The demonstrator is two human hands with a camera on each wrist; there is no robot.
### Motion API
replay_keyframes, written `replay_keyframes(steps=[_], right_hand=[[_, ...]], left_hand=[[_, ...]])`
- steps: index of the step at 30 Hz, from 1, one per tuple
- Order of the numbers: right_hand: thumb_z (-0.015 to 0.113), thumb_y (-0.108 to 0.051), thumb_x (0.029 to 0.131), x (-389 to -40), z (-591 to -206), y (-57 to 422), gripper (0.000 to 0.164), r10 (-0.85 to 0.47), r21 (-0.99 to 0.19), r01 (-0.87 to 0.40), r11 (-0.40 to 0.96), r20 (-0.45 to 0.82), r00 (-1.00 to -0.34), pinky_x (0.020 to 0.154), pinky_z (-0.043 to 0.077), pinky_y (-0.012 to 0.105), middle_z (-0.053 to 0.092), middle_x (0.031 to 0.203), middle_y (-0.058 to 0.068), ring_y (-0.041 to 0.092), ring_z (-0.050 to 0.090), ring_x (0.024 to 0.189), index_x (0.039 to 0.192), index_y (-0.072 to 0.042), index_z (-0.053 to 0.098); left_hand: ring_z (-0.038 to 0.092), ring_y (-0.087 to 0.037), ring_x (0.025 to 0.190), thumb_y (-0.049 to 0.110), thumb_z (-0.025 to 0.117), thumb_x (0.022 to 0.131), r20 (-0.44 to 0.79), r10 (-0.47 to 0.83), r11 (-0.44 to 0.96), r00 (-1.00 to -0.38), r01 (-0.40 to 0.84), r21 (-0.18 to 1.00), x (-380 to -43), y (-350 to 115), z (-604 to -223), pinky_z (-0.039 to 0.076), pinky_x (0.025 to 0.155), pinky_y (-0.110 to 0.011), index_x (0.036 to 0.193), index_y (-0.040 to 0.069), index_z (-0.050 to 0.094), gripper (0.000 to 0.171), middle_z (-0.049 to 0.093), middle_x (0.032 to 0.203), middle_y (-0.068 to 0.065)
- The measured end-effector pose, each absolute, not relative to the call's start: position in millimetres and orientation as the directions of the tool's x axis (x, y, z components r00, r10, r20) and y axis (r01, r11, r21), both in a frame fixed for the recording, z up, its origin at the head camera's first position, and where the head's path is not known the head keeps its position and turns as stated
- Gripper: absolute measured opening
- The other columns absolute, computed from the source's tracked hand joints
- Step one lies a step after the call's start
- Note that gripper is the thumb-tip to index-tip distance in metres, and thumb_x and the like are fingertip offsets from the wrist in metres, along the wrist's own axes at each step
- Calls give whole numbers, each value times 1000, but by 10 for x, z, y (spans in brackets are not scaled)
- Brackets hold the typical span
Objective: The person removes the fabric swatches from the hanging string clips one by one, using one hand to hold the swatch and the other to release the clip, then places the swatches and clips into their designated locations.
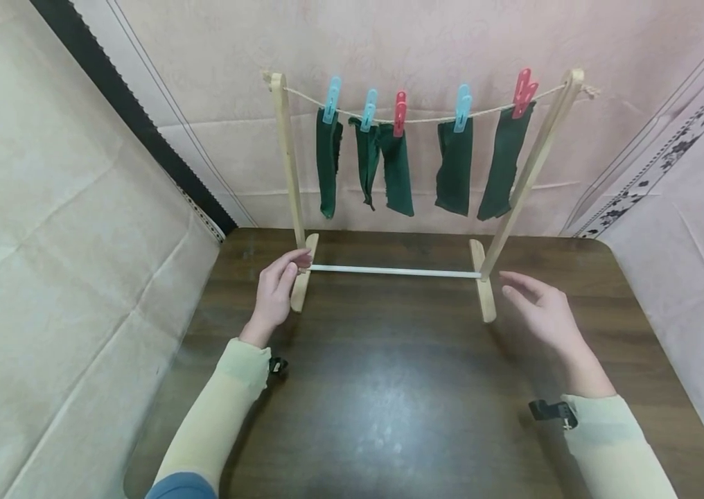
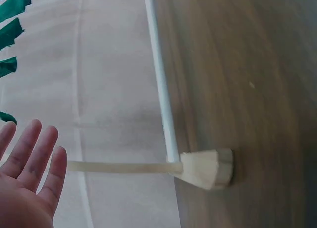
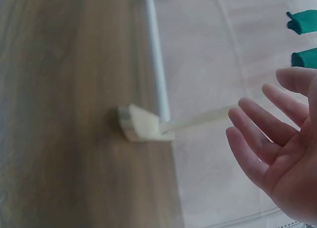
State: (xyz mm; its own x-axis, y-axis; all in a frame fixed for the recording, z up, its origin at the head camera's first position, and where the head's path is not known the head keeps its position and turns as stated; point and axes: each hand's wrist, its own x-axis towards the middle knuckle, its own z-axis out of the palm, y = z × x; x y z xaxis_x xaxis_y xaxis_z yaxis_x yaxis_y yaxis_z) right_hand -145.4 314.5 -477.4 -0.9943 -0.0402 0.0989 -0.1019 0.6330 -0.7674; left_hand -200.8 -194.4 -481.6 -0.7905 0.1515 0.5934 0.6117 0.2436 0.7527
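Observation:
A small wooden clothesline rack [image 1: 287, 159] stands on the table, its two posts joined by a white rod [image 1: 389, 270] low down and a rope [image 1: 423, 120] at the top. Dark green cloth pieces [image 1: 454, 170] hang from the rope under blue clothespins [image 1: 463, 107] and red clothespins [image 1: 400, 112]. My left hand [image 1: 274, 291] is beside the left post near its foot, overlapping it in the head view; the left wrist view shows its fingers [image 2: 42, 151] extended and spread. To the right of the right post, my right hand [image 1: 539, 308] has loosely bent fingers, with nothing in them.
Under the rack lies a dark brown wooden table [image 1: 377, 388] with rounded corners. Pale creased cloth [image 1: 77, 277] hangs behind and at both sides, with a black band at the left. Each wrist has a black strap [image 1: 551, 410] at the light sleeve.

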Motion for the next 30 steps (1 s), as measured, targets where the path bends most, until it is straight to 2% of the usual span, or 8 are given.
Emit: replay_keyframes(steps=[3,6,9,13,17,20,23,30], right_hand=[[60,-43,110,-1443,-4663,3100,49,-71,-787,-108,607,82,-994,91,43,10,66,146,10,34,61,136,150,-15,63],[61,-44,110,-1436,-4555,3014,48,-104,-807,-114,580,66,-992,93,44,9,68,143,7,25,63,134,149,-17,64],[64,-42,109,-1438,-4460,2903,45,-141,-827,-139,544,73,-987,96,45,9,71,139,5,8,66,126,146,-17,66],[67,-34,108,-1449,-4334,2776,41,-200,-842,-193,503,104,-974,96,47,10,74,132,7,-3,67,116,144,-13,68],[67,-27,108,-1474,-4162,2669,38,-282,-838,-248,485,119,-952,96,48,11,76,128,8,1,70,114,142,-10,69],[68,-25,108,-1499,-4004,2594,37,-331,-828,-280,485,123,-936,96,49,12,76,128,7,3,71,113,142,-10,69],[69,-24,107,-1526,-3840,2517,37,-362,-817,-303,491,125,-924,96,50,12,76,129,6,2,70,115,142,-12,69],[73,-23,105,-1561,-3534,2336,33,-410,-818,-330,471,128,-903,95,54,17,75,130,0,7,71,116,138,-19,73]], left_hand=[[65,-56,106,-8,39,108,583,136,205,-801,598,775,-1926,-1864,-4599,51,94,-22,130,-20,62,35,67,118,-39],[64,-55,111,-6,40,108,580,123,204,-805,593,779,-1878,-1811,-4438,51,94,-22,130,-20,62,34,67,120,-39],[62,-53,116,-6,41,108,578,115,204,-808,589,782,-1902,-1790,-4400,50,94,-22,130,-19,62,33,66,124,-39],[64,-44,113,-7,47,108,555,94,192,-826,562,804,-2011,-1795,-4457,49,87,-21,133,-16,63,31,65,130,-36],[66,-30,114,-4,59,106,530,58,218,-846,529,820,-2087,-1787,-4403,52,93,-26,134,-8,67,29,68,131,-26],[67,-31,118,-1,66,104,535,37,219,-844,529,820,-2123,-1758,-4282,53,103,-38,134,-3,69,29,71,129,-20],[68,-35,120,2,70,103,534,16,192,-845,527,828,-2148,-1721,-4159,52,106,-47,134,-2,69,31,72,129,-18],[67,-33,124,5,73,102,478,-21,116,-878,473,873,-2189,-1659,-4005,51,108,-37,135,-3,67,34,71,132,-19]])
